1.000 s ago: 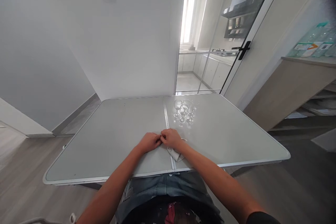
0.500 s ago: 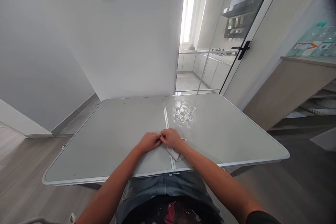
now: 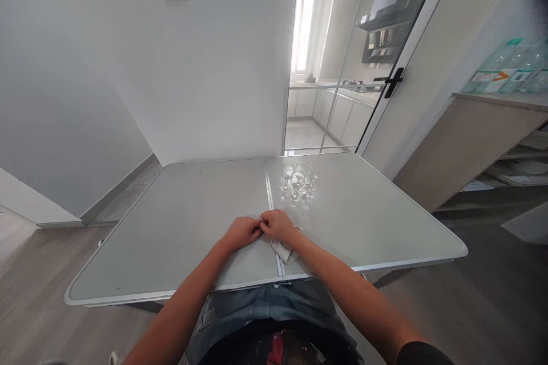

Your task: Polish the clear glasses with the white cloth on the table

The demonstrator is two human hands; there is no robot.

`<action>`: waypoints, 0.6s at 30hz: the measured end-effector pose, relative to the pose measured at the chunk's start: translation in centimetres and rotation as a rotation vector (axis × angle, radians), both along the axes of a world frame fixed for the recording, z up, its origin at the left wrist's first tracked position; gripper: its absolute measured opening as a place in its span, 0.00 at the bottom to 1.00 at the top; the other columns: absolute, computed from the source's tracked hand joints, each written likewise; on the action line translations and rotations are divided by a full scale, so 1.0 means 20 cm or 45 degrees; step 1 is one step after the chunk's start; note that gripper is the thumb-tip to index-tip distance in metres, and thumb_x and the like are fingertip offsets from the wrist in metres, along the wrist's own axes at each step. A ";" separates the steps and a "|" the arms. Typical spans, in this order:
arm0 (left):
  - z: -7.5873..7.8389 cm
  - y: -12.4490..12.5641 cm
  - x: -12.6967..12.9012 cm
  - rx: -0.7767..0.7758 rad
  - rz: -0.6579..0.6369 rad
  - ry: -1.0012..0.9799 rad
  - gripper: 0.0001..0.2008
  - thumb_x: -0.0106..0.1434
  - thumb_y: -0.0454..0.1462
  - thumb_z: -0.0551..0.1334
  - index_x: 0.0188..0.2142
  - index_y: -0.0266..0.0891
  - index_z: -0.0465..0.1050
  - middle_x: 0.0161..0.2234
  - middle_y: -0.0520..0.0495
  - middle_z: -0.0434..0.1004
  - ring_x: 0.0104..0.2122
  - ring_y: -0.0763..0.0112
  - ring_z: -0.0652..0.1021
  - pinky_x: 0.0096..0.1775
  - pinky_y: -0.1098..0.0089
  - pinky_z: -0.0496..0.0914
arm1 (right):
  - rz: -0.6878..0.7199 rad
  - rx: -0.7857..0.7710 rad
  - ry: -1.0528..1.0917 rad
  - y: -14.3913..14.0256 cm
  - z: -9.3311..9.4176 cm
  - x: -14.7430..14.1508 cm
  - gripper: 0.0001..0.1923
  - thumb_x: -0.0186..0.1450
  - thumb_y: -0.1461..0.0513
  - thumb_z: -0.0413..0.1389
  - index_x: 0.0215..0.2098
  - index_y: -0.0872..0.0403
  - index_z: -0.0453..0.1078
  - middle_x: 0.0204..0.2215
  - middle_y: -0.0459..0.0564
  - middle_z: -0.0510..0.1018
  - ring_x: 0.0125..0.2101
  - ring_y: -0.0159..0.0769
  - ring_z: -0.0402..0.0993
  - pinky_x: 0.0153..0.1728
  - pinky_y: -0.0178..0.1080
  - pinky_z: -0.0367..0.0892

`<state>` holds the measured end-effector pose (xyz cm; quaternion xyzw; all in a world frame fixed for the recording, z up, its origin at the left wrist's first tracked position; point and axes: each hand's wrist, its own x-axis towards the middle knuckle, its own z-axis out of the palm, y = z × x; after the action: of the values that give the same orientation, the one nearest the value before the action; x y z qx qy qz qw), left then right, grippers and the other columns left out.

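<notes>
Head view, looking down over a grey folding table [image 3: 180, 228] with a metal seam running front to back through its middle. Left hand [image 3: 242, 232] and right hand [image 3: 278, 225] both resting on the tabletop at the seam, knuckles up, fingers curled under, fingertips meeting between the two. Both closed in a pinch on a small white cloth [image 3: 284, 250]; most of that cloth hidden under the right hand and wrist, only a crumpled corner showing at 5 o'clock from the right hand, flat on the table just right of the seam. How much of the cloth sits inside the left hand: cannot tell. Bare forearms reaching in from the near edge, a dark sleeve at the right elbow, jeans below the table's front rim.

At 1 o'clock from the hands, well apart from them, a tight cluster of small stemmed glasses [image 3: 298, 181], upright, bunched so closely that an exact count is not possible, standing just right of the seam.

Beyond the table at 12 o'clock, a plain white wall. At 1 o'clock, a glass door [image 3: 342, 63] with a black handle [image 3: 391, 81], a kitchen visible through it. At 3 o'clock, a wooden shelf unit [image 3: 479, 142] with wrapped water bottles [image 3: 505, 68] on top.
</notes>
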<state>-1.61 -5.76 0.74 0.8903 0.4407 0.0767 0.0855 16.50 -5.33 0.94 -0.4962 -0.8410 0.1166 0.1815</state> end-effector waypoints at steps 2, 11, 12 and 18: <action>0.00 0.00 -0.01 -0.009 0.000 -0.038 0.13 0.67 0.41 0.55 0.32 0.43 0.76 0.28 0.48 0.79 0.30 0.67 0.76 0.33 0.70 0.59 | -0.050 -0.019 0.095 0.01 0.01 0.01 0.12 0.63 0.61 0.53 0.21 0.54 0.69 0.20 0.44 0.72 0.22 0.30 0.60 0.27 0.35 0.48; 0.04 0.03 0.07 -0.192 0.256 -0.443 0.17 0.68 0.48 0.55 0.33 0.41 0.75 0.25 0.52 0.73 0.26 0.71 0.70 0.30 0.71 0.58 | -0.943 -0.025 0.402 -0.01 0.06 0.59 0.11 0.63 0.54 0.56 0.34 0.51 0.74 0.25 0.48 0.79 0.27 0.36 0.74 0.29 0.34 0.58; 0.05 0.06 0.13 -0.191 0.303 -0.493 0.17 0.68 0.48 0.55 0.34 0.40 0.75 0.25 0.51 0.73 0.26 0.70 0.71 0.30 0.71 0.59 | -1.003 -0.074 0.378 0.01 0.06 0.66 0.12 0.62 0.53 0.57 0.37 0.52 0.75 0.26 0.49 0.80 0.29 0.38 0.76 0.29 0.35 0.59; 0.09 0.25 0.62 -0.218 0.597 -0.637 0.30 0.58 0.56 0.66 0.51 0.38 0.68 0.35 0.43 0.80 0.37 0.60 0.79 0.34 0.69 0.64 | -1.027 -0.178 0.269 0.22 0.04 0.77 0.27 0.59 0.47 0.61 0.48 0.57 0.76 0.38 0.59 0.83 0.41 0.45 0.80 0.36 0.37 0.67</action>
<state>10.79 -0.80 2.57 0.7081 0.6033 0.2729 0.2453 31.85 -0.99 1.68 -0.7821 -0.5462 0.1432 0.2637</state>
